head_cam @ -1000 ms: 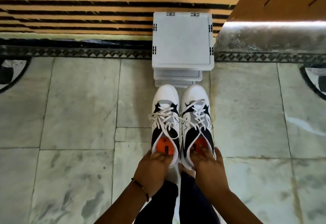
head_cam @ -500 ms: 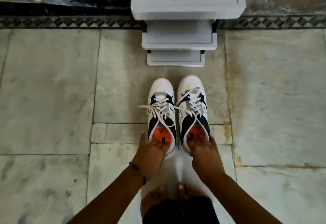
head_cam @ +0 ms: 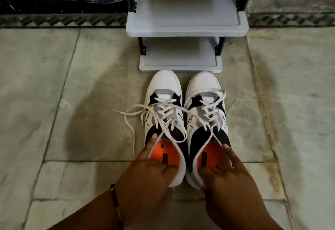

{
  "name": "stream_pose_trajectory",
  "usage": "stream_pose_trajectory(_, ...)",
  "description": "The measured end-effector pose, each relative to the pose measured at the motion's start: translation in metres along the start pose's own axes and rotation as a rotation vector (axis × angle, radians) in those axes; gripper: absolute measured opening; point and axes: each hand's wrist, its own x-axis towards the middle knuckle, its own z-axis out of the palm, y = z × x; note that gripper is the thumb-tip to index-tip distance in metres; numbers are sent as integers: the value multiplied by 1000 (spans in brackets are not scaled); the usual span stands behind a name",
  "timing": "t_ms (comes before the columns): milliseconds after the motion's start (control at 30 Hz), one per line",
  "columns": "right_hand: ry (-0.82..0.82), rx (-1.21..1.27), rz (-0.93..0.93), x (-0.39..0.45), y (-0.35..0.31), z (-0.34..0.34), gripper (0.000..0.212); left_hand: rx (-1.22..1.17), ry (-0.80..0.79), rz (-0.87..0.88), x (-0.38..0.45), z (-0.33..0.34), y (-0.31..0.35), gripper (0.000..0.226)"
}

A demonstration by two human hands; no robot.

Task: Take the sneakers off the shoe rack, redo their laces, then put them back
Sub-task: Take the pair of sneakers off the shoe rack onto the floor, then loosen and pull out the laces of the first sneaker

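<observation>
Two white, black and grey sneakers with orange insoles stand side by side on the floor, toes pointing at the shoe rack (head_cam: 186, 30). My left hand (head_cam: 146, 173) grips the heel of the left sneaker (head_cam: 164, 92), fingers inside the opening. My right hand (head_cam: 228, 179) grips the heel of the right sneaker (head_cam: 204, 86) the same way. White laces (head_cam: 130, 121) hang loose, one end trailing onto the floor at the left. The grey rack's lower shelves are bare.
Pale marble floor tiles (head_cam: 54, 103) spread around the shoes on both sides. A dark patterned border strip (head_cam: 63, 20) runs along the floor behind the rack. A black bracelet (head_cam: 116, 202) sits on my left wrist.
The view has dropped lower and closer to the floor. The sneakers, held by their heels, have moved forward until their toes almost touch the rack's bottom shelf.
</observation>
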Motion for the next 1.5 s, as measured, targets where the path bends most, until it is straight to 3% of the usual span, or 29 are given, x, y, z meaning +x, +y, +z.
stream_pose_trajectory(233, -42, -159, -142, 5, 4, -8, 14, 30, 89, 43, 4, -9, -1, 35)
stream_pose_trajectory(333, -123, -217, -131, 7, 3, -13, 19, 14, 96, 48, 4, -18, 2, 30)
stream_pose_trajectory(533, -250, -172, -111, -2, -4, -21, 35, 12, -91, -39, 0, -24, 15, 62)
stream_pose_trajectory(633, -286, -103, -103, -13, -12, -32, 43, 3, -165, -76, -6, -35, 26, 59)
stream_pose_trajectory(733, -552, -24, -116, -13, -7, -52, 49, -70, -305, -131, -9, -45, 37, 51)
stream_pose_trajectory(800, -737, 81, -172, 0, 5, -73, 39, -239, -217, -232, -8, -56, 34, 29)
stream_pose_trajectory(833, -747, 128, -195, 11, 11, -86, 33, -310, -119, -308, -4, -62, 27, 27)
stream_pose_trajectory(900, -675, 181, -176, 34, 19, -108, 32, -270, 43, -409, 6, -78, 7, 29)
stream_pose_trajectory(933, -634, 186, -172, 45, 21, -117, 34, -179, 45, -442, 10, -85, -4, 31)
stream_pose_trajectory(1000, -569, 156, -216, 64, 19, -123, 35, -4, -80, -464, 19, -100, -20, 38)
stream_pose_trajectory(1067, -534, 13, -278, 81, 13, -116, 36, 19, -244, -454, 28, -107, -28, 42)
stream_pose_trajectory(1167, -426, -387, -236, 94, 6, -92, 42, -251, -334, -477, 40, -99, -32, 51)
stream_pose_trajectory(1300, -262, -565, 66, 96, 31, -90, 51, -548, -68, -548, 36, -61, -32, 69)
stream_pose_trajectory(1400, -178, -445, 323, 92, 51, -99, 48, -734, 163, -552, 22, -46, -23, 63)
stream_pose_trajectory(1500, -52, -131, 277, 90, 47, -97, 37, -907, 310, -650, 19, -36, -22, 54)
